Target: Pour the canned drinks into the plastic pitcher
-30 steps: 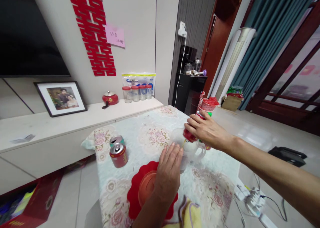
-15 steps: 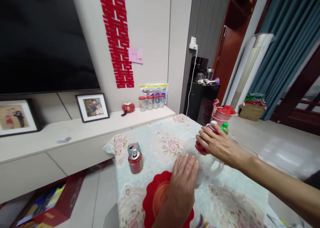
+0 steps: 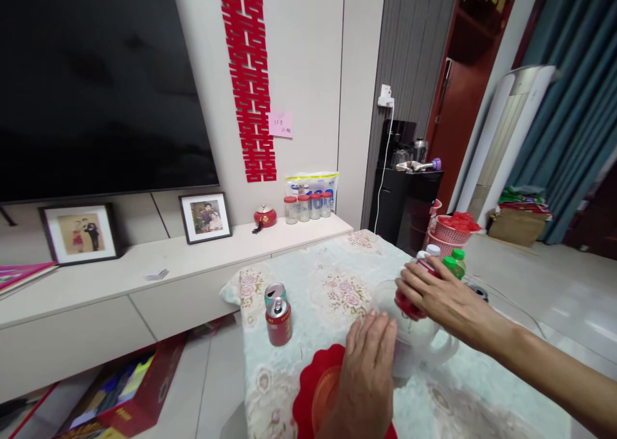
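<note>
We grip a tilted red can [image 3: 409, 301] in our right hand [image 3: 446, 301] over the clear jug [image 3: 417, 342] on the flowered tablecloth [image 3: 328, 278], our left hand [image 3: 369, 368] resting open-fingered against the jug's side.

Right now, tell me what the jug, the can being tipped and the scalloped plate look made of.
Jug: clear plastic or glass, since the tablecloth shows through; which one is unclear. Tipped can in the right hand: probably thin painted metal with glossy red sides. Scalloped plate: shiny red, likely moulded plastic.
</note>
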{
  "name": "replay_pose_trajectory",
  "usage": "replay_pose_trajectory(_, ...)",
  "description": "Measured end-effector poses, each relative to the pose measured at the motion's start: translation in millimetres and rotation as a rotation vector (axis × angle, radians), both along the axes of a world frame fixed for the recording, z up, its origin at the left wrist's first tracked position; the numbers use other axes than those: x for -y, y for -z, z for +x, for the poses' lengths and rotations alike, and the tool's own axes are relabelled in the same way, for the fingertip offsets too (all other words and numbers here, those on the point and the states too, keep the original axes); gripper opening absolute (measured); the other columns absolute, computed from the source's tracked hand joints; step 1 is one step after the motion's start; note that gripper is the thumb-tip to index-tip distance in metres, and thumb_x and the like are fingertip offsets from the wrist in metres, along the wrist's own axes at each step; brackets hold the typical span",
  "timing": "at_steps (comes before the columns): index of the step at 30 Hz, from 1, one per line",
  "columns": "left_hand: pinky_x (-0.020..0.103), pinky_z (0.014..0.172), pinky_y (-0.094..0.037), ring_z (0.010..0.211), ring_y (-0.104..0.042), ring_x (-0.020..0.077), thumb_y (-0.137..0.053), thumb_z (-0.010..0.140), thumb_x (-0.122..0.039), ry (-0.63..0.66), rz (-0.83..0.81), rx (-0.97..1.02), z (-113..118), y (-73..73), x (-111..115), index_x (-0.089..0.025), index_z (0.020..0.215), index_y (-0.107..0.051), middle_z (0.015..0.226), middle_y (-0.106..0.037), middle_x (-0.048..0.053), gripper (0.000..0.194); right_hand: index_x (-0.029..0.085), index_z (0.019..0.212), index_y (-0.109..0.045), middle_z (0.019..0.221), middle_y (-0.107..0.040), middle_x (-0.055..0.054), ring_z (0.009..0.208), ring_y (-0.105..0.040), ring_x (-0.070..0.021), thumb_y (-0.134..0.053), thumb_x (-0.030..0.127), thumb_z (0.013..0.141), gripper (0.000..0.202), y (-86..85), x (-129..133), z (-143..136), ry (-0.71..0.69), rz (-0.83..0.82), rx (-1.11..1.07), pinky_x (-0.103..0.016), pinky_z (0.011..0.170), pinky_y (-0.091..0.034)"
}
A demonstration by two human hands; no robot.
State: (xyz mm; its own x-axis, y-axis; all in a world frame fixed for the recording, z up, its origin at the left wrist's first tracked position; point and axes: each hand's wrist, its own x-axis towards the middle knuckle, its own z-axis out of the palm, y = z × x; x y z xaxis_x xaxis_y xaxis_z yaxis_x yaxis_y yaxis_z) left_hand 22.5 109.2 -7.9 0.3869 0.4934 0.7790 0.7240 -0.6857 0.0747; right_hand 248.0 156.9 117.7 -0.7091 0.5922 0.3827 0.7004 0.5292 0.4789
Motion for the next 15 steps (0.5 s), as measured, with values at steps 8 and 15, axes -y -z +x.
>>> replay_pose_trajectory(8,0.049,0.107,-0.061,0.136,-0.065,0.0287,-0.042,0.086,0.001,-0.037,-0.152,0.197,-17,-3.5,-11,-0.013,0.151,-0.051,0.145,-0.068,0.018,0.067,0.019,0.118,-0.068,0.117,-0.073,-0.012,0.114,-0.064,-0.0324,-0.053,0.003,0.098,0.029,-13.1,4,-4,0.064,0.036,0.218,-0.055,0.109,-0.042)
replay_pose_trajectory(15,0.050,0.112,-0.057,0.138,-0.063,0.0276,-0.044,0.086,-0.004,-0.008,-0.333,0.408,-20,-0.3,-18,-0.017,0.147,-0.054,0.144,-0.066,0.016,0.062,0.016,0.124,-0.066,0.121,-0.072,-0.014,0.118,-0.063,-0.0330,-0.056,-0.002,0.088,0.041,-15.0,-6,0,0.059,-0.122,0.108,-0.057,0.107,-0.041)
